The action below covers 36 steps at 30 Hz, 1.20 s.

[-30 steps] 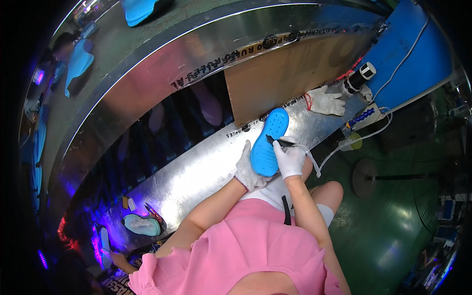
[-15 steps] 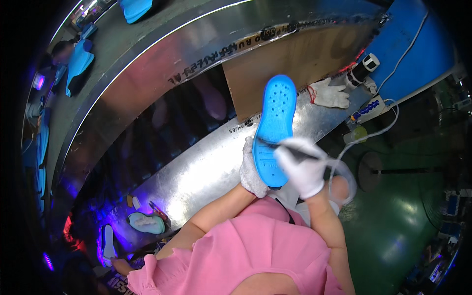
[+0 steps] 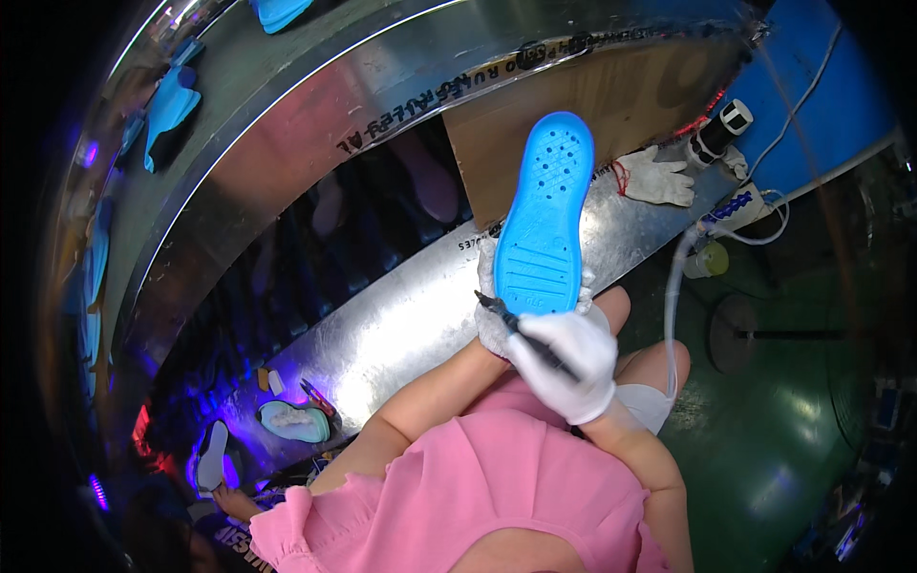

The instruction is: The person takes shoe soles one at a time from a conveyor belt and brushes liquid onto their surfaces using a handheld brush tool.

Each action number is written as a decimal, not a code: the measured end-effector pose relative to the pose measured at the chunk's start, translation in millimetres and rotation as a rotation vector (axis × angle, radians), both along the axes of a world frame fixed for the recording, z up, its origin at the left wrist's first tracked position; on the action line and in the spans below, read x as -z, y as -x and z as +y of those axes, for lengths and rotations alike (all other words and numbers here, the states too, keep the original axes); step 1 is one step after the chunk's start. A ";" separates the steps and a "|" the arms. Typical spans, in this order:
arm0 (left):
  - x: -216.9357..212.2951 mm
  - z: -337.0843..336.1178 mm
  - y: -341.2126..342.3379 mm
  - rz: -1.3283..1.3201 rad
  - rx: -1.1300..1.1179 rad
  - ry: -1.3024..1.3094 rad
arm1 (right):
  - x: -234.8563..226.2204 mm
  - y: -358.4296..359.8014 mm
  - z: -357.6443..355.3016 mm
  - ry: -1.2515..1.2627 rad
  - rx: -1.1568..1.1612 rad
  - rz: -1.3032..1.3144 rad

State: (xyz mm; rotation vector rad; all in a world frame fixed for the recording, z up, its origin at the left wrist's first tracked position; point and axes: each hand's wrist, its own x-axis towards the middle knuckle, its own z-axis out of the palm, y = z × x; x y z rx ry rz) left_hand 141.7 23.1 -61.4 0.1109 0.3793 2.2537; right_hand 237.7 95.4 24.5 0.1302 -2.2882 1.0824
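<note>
My left hand (image 3: 491, 328), in a white knit glove, is closed on a bright blue shoe sole (image 3: 543, 220) from behind and beside its lower end. The sole stands with its wider, dotted end away from me; raised bars cross its nearer half. My right hand (image 3: 576, 374), also in a white glove, grips a slim black pen-shaped tool (image 3: 511, 323). The tool's pointed tip is left of the sole's near end, over my left glove. Motion blurs part of the right hand, and whether the tip touches anything I cannot tell.
A metal ledge (image 3: 382, 325) runs below the conveyor (image 3: 224, 124), which carries blue soles. On the ledge lie a loose white glove (image 3: 657, 180) and a pale green sole (image 3: 294, 421). A clear hose (image 3: 676, 286) hangs at right. Another person's hand (image 3: 232, 501) is at lower left.
The pen-shaped tool has moved off the sole's middle toward me and left, with my right hand. The sole has shifted slightly up and right, and the hose now hangs straighter.
</note>
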 end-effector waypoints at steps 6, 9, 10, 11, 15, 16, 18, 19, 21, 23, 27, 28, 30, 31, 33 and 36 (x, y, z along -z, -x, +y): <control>-14.9 -4.4 6.9 -0.134 0.154 -0.339 | -5.9 -5.3 0.9 -0.126 -0.007 0.155; -19.1 -5.2 14.6 -0.155 0.140 -0.309 | -5.3 -5.0 -1.1 0.286 -0.013 0.000; -22.4 -6.5 15.3 -0.139 0.084 -0.185 | -9.8 -1.7 1.5 0.634 0.093 -0.130; -24.5 -3.0 13.4 -0.122 0.015 -0.143 | -7.1 0.8 12.0 0.535 0.217 -0.116; -24.0 -3.9 34.2 -0.038 0.376 -0.425 | -6.4 -11.7 1.9 -0.020 -0.091 0.117; -23.9 -4.9 41.1 0.011 0.422 -0.447 | -7.1 -10.2 1.0 0.143 -0.083 0.019; -36.2 -11.1 49.1 -0.043 0.380 -0.141 | -8.2 -4.9 13.2 0.161 -0.077 -0.037; -44.3 -11.1 54.6 -0.183 0.308 0.119 | -8.7 0.0 23.8 0.045 -0.104 0.006; -52.5 -15.1 55.6 -0.124 0.413 -0.010 | -8.0 0.4 33.2 -0.130 -0.186 0.064; -54.5 -21.6 63.8 0.019 0.430 0.056 | -26.9 -11.4 17.6 -0.519 -0.256 -0.160; -38.7 -23.8 80.1 0.533 0.373 0.229 | -28.4 -3.4 20.7 0.090 -0.231 -0.127; -24.7 -19.9 87.7 0.760 0.307 0.236 | -27.9 -9.3 19.9 -0.199 -0.271 -0.159; -7.9 -19.5 95.6 1.051 0.161 0.224 | -32.7 -23.8 18.0 -0.365 -0.282 -0.170; -0.8 -14.9 98.2 1.156 0.114 0.206 | -31.3 -17.7 13.2 -0.229 -0.263 -0.157; 5.9 -17.3 102.3 1.286 0.010 0.210 | -21.3 -4.2 12.3 -0.005 -0.240 -0.066; 4.6 -13.8 114.9 1.278 -0.087 0.237 | -39.0 -10.1 20.2 -0.453 -0.250 -0.136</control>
